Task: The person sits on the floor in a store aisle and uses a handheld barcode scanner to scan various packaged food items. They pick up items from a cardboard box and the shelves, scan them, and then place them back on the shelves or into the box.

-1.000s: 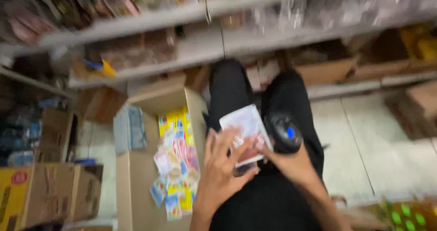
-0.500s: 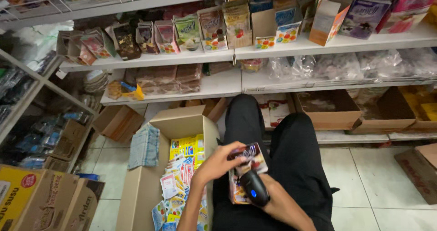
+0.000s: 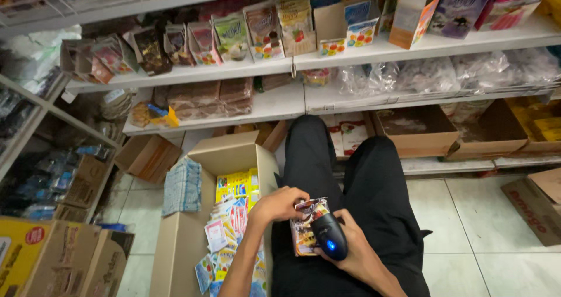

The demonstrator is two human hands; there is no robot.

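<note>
L hand (image 3: 283,204) pinches sachet strip (image 3: 305,227) top, long axis vertical; R hand (image 3: 350,253) grips scanner (image 3: 329,236).

A stack of small colourful sachets (image 3: 305,230) is held over the lap, beneath a black handheld scanner (image 3: 329,236).

Left hand (image 3: 279,206) reaches in from the near left, fingers curled and pinching closed. Right hand (image 3: 350,250), near right, is closed in a grasp, palm turned leftward. Both forearms are bare, converging over the lap.
</note>
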